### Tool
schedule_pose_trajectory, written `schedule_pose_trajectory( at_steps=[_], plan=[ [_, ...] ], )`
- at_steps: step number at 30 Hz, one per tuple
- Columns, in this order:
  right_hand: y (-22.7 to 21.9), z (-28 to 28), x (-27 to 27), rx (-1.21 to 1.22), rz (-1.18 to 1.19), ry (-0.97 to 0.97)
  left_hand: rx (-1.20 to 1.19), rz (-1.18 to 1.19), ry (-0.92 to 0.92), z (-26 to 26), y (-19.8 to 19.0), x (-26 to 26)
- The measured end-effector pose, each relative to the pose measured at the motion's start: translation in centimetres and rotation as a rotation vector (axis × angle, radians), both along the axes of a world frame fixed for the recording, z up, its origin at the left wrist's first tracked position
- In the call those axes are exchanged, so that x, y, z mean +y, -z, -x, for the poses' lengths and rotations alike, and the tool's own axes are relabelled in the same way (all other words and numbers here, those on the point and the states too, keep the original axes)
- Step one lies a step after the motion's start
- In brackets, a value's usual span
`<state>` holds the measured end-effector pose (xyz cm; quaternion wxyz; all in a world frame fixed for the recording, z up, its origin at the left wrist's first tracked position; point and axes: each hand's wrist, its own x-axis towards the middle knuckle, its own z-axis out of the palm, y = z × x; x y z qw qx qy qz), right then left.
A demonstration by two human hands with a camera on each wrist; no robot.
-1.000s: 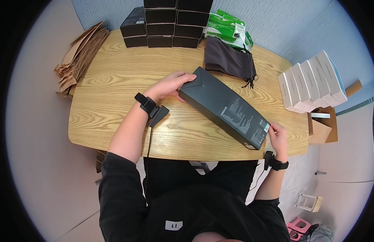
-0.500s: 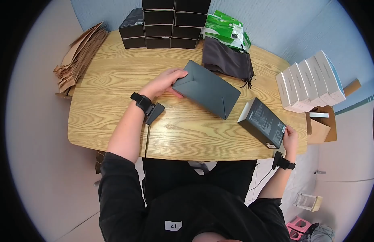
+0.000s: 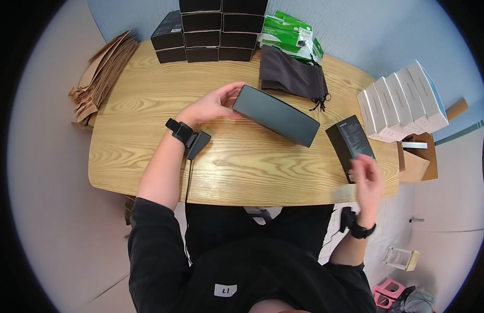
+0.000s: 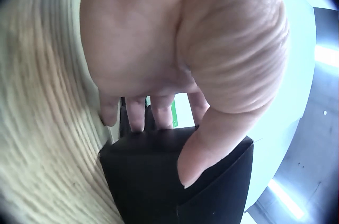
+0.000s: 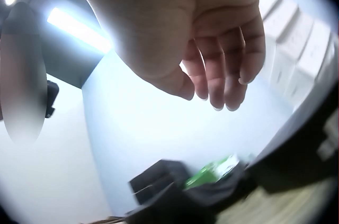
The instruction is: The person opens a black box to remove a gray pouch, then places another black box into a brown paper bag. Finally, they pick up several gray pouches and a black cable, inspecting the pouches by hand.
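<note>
My left hand (image 3: 213, 106) grips the left end of a long, plain dark grey box (image 3: 278, 116) above the middle of the table. In the left wrist view, the thumb lies across the box's near end (image 4: 153, 181) while the fingers reach over its far side. To the right, a black printed box sleeve (image 3: 349, 138) sits on the table, separate from the grey box. My right hand (image 3: 367, 180) overlaps the sleeve's near end in the head view, slightly blurred. The right wrist view shows its fingers (image 5: 214, 75) loosely bent with nothing between them.
Black boxes (image 3: 203, 39) are stacked at the back, beside green-and-white packets (image 3: 289, 34). A dark drawstring pouch (image 3: 291, 73) lies in front of these packets. White boxes (image 3: 398, 104) stand in a row at right, near an open carton (image 3: 430, 161). Folded brown paper (image 3: 104, 73) leans at left.
The printed sleeve has come off the grey box toward the right and now rests on the table. My right hand has let go of it. The left hand has tilted the grey box.
</note>
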<state>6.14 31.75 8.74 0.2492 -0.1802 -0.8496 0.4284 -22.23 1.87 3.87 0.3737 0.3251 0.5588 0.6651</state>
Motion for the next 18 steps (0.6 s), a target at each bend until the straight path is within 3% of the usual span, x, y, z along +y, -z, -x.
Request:
schedule_pose_trajectory(
  at_steps=[5, 7, 9, 11, 14, 16, 18],
  plan=[
    [2.9, 4.7, -4.6, -0.138, 0.019, -0.295, 0.078, -0.002, 0.076, 1.1, 1.1, -0.5],
    [3.4, 5.8, -5.6, -0.192, 0.078, -0.291, 0.063, -0.026, 0.111, 1.3, 1.6, -0.7],
    [3.4, 6.5, -6.7, -0.238, 0.078, -0.367, 0.148, 0.221, 0.06, 0.4, 1.3, -0.2],
    [4.4, 6.3, -6.8, -0.212, 0.071, -0.373, 0.164, 0.221, 0.086, 0.2, 1.7, -0.2],
    [4.8, 5.7, -6.6, -0.204, 0.053, -0.333, 0.211, 0.218, -0.005, 0.2, 1.5, -0.1],
    [4.6, 5.4, -6.6, -0.246, 0.044, -0.413, 0.369, 0.438, -0.134, 0.7, 1.2, 0.4],
    [4.4, 5.3, -7.5, -0.274, 0.021, -0.341, 0.279, 0.374, -0.125, 0.7, 1.4, 0.6]
  ],
)
